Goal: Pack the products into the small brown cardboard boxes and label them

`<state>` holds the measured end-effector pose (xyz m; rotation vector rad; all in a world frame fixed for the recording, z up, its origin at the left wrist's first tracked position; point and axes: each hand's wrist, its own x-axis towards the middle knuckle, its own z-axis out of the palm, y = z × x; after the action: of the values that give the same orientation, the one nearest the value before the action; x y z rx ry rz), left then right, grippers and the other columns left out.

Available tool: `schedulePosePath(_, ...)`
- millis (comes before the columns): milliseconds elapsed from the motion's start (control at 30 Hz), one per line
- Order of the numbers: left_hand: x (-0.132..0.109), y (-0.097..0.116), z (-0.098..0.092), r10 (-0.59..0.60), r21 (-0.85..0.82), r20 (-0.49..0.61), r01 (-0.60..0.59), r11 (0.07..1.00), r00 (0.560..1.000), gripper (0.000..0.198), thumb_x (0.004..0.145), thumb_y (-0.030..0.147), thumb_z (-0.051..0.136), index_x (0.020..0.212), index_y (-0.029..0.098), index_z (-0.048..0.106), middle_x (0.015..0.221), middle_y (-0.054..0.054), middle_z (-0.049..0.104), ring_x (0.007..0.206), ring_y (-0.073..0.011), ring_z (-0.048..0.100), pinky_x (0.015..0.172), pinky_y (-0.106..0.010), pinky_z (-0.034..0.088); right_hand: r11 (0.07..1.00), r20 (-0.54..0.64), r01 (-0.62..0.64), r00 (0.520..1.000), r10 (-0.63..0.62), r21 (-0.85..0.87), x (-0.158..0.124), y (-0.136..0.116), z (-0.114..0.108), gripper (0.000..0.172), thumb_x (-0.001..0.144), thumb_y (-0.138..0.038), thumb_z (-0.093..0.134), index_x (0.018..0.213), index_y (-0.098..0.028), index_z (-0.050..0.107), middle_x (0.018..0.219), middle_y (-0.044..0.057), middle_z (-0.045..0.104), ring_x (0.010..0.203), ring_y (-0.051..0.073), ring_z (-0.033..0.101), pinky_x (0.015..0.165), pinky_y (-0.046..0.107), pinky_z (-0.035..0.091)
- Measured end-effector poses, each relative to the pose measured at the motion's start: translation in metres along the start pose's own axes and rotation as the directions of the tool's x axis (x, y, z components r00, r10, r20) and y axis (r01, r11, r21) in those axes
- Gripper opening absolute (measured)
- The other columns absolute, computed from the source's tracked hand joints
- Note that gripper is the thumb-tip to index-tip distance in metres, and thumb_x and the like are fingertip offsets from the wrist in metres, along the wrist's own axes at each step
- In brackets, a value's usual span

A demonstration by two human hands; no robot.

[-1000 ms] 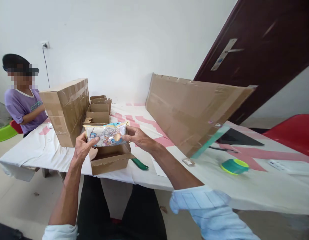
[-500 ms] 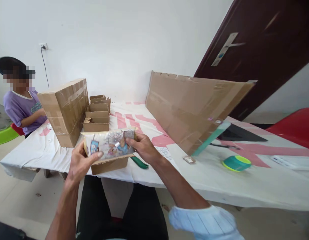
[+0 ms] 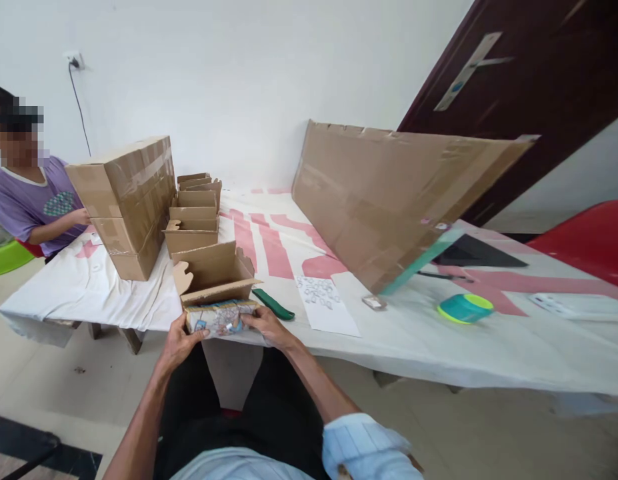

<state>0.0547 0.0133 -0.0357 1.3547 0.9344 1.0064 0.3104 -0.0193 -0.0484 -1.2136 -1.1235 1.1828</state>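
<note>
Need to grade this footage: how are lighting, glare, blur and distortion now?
In the head view, light on the wall is soft; pale sheen marks the stacked boxes; the door slants steeply, likely from wide-angle distortion; the patterned pack looks slightly blurred.

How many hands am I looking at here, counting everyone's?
3. The wearer's left hand holds one end of the patterned packet; the right hand holds the other. A co-worker's hand shows at left, by the stacked cartons; their other hand may be hidden.

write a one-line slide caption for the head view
Left hand and right hand hold a printed pouch in front of an open box on a table.
</note>
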Motion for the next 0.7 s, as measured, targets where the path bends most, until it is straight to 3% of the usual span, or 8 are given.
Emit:
schedulePosePath(100, 0.032, -0.002, -0.004, -0.003, -0.013, -0.034, 0.003, 1.000, 0.999, 0.069, 0.052, 0.058, 0.102, 0.100, 0.018, 0.075, 0.097, -0.006, 0.082, 0.094, -0.0278, 0.076, 0.091, -0.040, 0.060, 0.998, -0.060, 0.014, 0.998, -0.017, -0.059, 0.029, -0.002, 0.002, 0.059, 0.057, -0.073, 0.088, 0.072, -0.021, 0.064, 0.066, 0.002, 0.067, 0.067, 0.019, 0.059, 0.067, 0.035, 0.052)
schedulePosePath(200, 0.047, 0.000, -0.006, -0.024, -0.032, -0.059, 0.022, 0.999, 0.998, 0.068, 0.051, 0.058, 0.102, 0.097, 0.017, 0.074, 0.092, -0.006, 0.081, 0.089, -0.0266, 0.075, 0.086, -0.038, 0.060, 0.999, -0.064, 0.028, 0.997, -0.031, -0.046, 0.044, -0.005, 0.003, 0.059, 0.061, -0.075, 0.084, 0.078, -0.021, 0.066, 0.071, 0.001, 0.070, 0.073, 0.020, 0.063, 0.075, 0.036, 0.055)
schedulePosePath(400, 0.029, 0.004, 0.002, -0.063, -0.053, -0.095, 0.058, 0.997, 0.994, 0.079, 0.054, 0.049, 0.104, 0.117, 0.014, 0.072, 0.107, -0.011, 0.081, 0.099, -0.0293, 0.077, 0.091, -0.040, 0.061, 0.993, -0.029, 0.087, 0.996, -0.089, -0.079, 0.019, -0.007, 0.010, 0.060, 0.074, -0.068, 0.082, 0.106, -0.018, 0.074, 0.104, 0.009, 0.080, 0.100, 0.028, 0.073, 0.095, 0.043, 0.058)
schedulePosePath(533, 0.017, 0.009, 0.013, -0.092, 0.048, -0.192, 0.103, 0.993, 0.977, 0.082, 0.046, 0.037, 0.107, 0.114, 0.011, 0.071, 0.108, -0.014, 0.081, 0.102, -0.0323, 0.077, 0.095, -0.043, 0.061, 0.985, -0.070, 0.072, 0.994, -0.084, -0.159, -0.007, -0.010, 0.024, 0.061, 0.072, -0.060, 0.086, 0.113, -0.017, 0.072, 0.113, 0.012, 0.080, 0.104, 0.031, 0.074, 0.096, 0.046, 0.060)
schedulePosePath(700, 0.010, 0.011, 0.018, -0.112, 0.014, -0.166, 0.116, 0.993, 0.980, 0.077, 0.046, 0.035, 0.107, 0.110, 0.012, 0.071, 0.103, -0.012, 0.081, 0.097, -0.0315, 0.077, 0.092, -0.043, 0.062, 0.978, -0.186, 0.044, 0.979, -0.083, -0.205, -0.021, -0.006, 0.042, 0.063, 0.068, -0.055, 0.088, 0.115, -0.019, 0.067, 0.113, 0.013, 0.080, 0.105, 0.033, 0.075, 0.097, 0.046, 0.061)
